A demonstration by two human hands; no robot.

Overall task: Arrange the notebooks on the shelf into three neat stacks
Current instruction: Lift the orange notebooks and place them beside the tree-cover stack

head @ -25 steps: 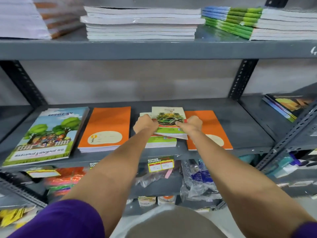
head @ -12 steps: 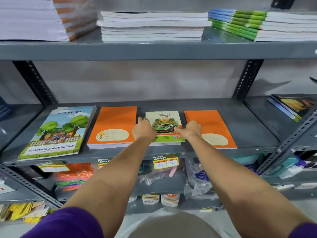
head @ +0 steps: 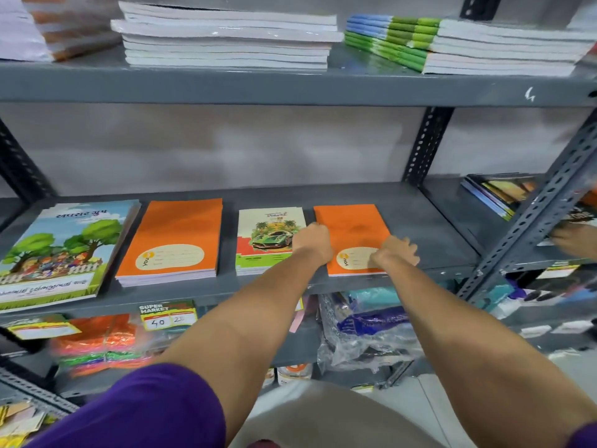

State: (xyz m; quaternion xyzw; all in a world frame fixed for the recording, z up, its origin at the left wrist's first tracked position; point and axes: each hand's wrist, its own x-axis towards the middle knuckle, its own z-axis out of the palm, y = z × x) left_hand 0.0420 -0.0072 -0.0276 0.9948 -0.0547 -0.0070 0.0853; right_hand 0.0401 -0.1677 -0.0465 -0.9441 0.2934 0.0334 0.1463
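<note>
Grey shelf (head: 420, 227): left hand (head: 311, 242) and right hand (head: 395, 252), fingers curled, flank orange notebook (head: 353, 231).

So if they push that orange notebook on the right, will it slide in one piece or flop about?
The right-hand orange notebook looks thin and lies flat on the smooth grey shelf, so it would probably slide easily. Lifted by one edge, its soft cover would likely sag. It seems light, and both hands bracket it.
</note>
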